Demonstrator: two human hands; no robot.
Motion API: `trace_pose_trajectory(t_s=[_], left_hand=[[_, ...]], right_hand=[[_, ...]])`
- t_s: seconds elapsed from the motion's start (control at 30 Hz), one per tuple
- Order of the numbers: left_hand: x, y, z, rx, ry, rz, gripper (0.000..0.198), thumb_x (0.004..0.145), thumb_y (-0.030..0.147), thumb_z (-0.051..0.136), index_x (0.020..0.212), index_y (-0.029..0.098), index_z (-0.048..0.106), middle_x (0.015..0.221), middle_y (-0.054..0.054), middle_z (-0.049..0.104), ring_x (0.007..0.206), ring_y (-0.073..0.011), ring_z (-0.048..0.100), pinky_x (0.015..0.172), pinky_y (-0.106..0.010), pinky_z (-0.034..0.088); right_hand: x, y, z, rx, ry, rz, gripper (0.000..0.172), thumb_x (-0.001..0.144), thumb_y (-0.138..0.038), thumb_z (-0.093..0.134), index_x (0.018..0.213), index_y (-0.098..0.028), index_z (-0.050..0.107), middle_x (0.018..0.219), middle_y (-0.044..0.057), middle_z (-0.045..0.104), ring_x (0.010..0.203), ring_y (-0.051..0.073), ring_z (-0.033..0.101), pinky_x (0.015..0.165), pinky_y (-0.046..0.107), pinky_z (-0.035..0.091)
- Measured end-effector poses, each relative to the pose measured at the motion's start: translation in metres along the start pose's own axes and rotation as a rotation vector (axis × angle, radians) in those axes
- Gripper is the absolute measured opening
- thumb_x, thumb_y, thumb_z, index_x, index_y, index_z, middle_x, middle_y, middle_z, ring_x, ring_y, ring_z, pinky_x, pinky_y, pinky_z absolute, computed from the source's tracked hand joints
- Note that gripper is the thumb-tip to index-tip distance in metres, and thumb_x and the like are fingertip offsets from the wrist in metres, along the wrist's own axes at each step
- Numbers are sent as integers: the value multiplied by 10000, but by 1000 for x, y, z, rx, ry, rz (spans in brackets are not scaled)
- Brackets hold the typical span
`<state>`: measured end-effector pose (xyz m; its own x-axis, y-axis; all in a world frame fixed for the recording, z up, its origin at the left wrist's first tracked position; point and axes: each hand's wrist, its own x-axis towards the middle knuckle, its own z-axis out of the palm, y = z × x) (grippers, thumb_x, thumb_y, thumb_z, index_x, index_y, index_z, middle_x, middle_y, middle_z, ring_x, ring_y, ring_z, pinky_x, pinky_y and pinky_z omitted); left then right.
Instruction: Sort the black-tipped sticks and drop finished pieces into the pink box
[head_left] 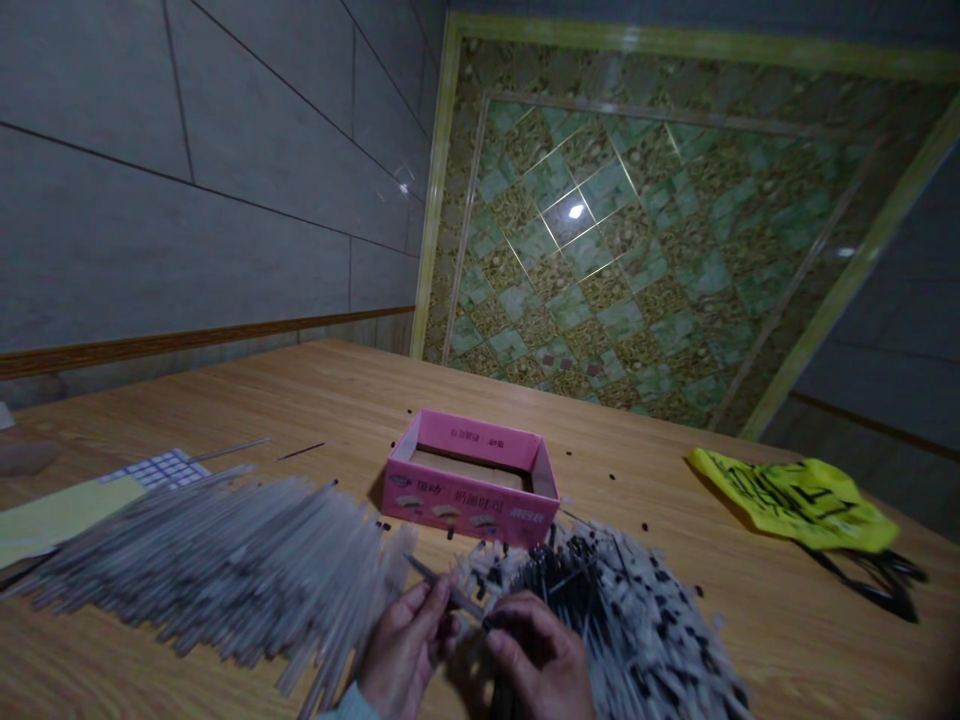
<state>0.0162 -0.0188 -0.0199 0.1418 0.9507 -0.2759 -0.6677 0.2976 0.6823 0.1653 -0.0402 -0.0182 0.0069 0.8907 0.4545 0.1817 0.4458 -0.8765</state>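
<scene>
My left hand [405,645] pinches a thin grey tube [465,603] that slants between both hands, its narrow tip pointing up and left. My right hand [546,655] is closed at the tube's lower right end, its fingers round a small black piece [496,620] that is partly hidden. Left of my hands lies a wide pile of clear, thin plastic tubes [217,565]. On the right, partly behind my right hand, is a heap of similar tubes with black ends [637,610]. Just beyond the hands stands an open pink box [465,497] with printed sides.
A yellow bag [795,497] with black print and black straps lies on the right of the wooden table [315,390]. At the left are a pale yellow sheet [67,518] and a blue checked piece [169,468]. Small black bits [612,477] are scattered about.
</scene>
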Motion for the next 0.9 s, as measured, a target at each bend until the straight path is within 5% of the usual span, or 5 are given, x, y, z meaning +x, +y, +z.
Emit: trace_pose_trajectory(t_s=[0.4,0.67,0.9], left_hand=[[-6,4,7,171,24,86,314,561,405,755,637,133,617,468,18,568,438,-73,516,388,-149,354],[-6,1,5,272,27,119,326,585,443,725,615,134,624,480,4,589,423,-73,503,393,-160,344],[-7,2,7,246,12,145,374,564,486,720,610,125,633,479,-2,579,441,-88,507,410,-179,348]], right_hand=[[0,-7,-1,-108,13,11,75,725,-247,623,718,-189,669,692,39,625,670,191,600,611,258,466],[-3,0,5,-70,144,23,89,706,-268,627,675,-194,664,661,26,616,638,175,572,589,243,435],[-11,12,21,213,197,285,288,675,-442,664,696,-164,592,512,-2,572,405,113,481,397,213,387]])
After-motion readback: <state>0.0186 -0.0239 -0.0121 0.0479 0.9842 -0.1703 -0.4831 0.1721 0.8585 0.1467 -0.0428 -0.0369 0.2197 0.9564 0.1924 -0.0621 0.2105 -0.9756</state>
